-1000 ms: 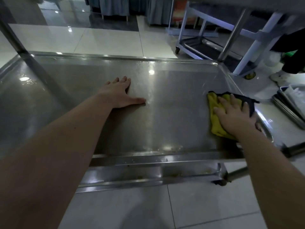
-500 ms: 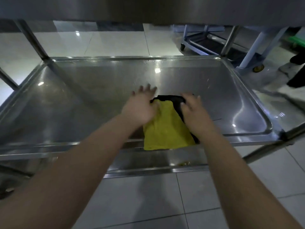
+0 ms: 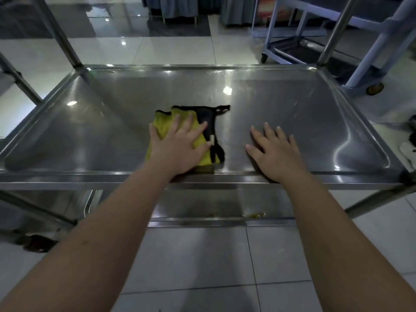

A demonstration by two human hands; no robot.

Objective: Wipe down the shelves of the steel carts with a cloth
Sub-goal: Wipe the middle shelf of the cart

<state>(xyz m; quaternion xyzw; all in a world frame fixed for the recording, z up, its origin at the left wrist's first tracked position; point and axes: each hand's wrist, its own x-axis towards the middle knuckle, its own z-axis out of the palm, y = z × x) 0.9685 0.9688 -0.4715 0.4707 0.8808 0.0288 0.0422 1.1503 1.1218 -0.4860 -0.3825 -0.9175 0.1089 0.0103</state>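
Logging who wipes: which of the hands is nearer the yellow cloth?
Left. The left hand lies flat on the yellow cloth; the right hand rests on the shelf to its right, apart.

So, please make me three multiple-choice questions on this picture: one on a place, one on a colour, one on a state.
1. Where does the cloth lie?
A. on the floor tiles
B. on the steel shelf, under the left hand
C. draped over a cart post

2. Which colours does the cloth have?
A. yellow and black
B. red and white
C. blue only

3. How is the right hand?
A. pinching the cloth
B. flat on bare steel, fingers straight
C. closed in a fist

Answers: 1 B, the left palm presses it onto the shelf; 2 A, yellow and black parts both show; 3 B, it rests beside the cloth, apart from it.
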